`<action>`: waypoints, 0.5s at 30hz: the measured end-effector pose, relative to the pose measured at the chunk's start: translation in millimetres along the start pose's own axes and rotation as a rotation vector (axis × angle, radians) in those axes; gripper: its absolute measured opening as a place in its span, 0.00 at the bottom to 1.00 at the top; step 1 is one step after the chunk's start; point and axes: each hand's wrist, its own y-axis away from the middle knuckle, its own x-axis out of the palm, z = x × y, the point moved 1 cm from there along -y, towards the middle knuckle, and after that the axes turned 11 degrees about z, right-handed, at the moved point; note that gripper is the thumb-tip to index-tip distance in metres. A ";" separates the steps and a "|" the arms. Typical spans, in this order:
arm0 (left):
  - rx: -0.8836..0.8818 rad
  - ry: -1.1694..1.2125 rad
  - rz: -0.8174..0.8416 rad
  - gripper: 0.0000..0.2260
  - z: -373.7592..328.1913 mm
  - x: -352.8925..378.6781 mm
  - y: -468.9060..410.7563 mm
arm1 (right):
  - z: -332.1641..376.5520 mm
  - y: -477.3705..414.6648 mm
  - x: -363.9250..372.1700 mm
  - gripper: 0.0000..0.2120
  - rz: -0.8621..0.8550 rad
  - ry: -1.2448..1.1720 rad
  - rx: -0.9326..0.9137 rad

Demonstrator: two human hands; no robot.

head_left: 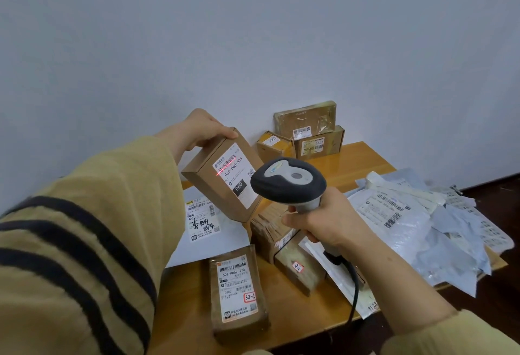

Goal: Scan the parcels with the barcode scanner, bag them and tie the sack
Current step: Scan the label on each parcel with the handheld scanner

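Note:
My left hand (197,131) grips the top end of a brown cardboard box (208,177) and holds it tilted above the table. A red laser line crosses the barcode on its white label (235,173). My right hand (326,219) grips the handle of a grey and black barcode scanner (288,180), whose head points at that label from the right. A black cable (353,284) runs down from the handle.
A wooden table (363,158) carries a white mailer (202,219), a brown taped parcel (237,292), small brown parcels (298,267), and three boxes stacked against the wall (306,135). Grey plastic mailers (408,219) pile up at the right over the table edge.

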 end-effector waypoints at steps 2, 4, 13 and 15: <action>-0.003 0.011 0.003 0.21 2.0 -1.7 -1.3 | -0.3 -1.1 0.6 0.07 0.002 0.032 0.001; -0.008 0.014 0.003 0.21 3.4 -3.0 -1.8 | 0.0 -1.2 1.1 0.07 0.003 0.042 0.000; -0.031 0.028 -0.016 0.21 10.0 -5.5 -3.8 | 4.0 -1.7 3.0 0.07 0.031 0.058 -0.035; -0.037 0.033 -0.021 0.21 12.3 -6.4 -4.4 | 4.0 -1.8 3.3 0.06 0.036 0.051 -0.038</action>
